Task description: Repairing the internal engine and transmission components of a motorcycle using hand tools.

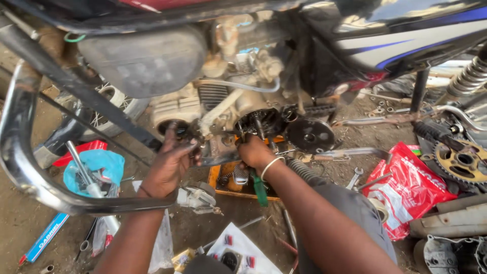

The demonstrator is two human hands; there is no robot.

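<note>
Engine (238, 122) of the motorcycle is reached by both outstretched arms; left hand (170, 165) is curled against it, right hand (253, 152) is closed on a part there.

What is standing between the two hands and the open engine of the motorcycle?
Nothing visible is in the way. The left hand and the right hand are both already against the open engine. The chrome exhaust pipe curves across the left forearm, closer to the camera, so it lies behind the hand, not before it.
</note>
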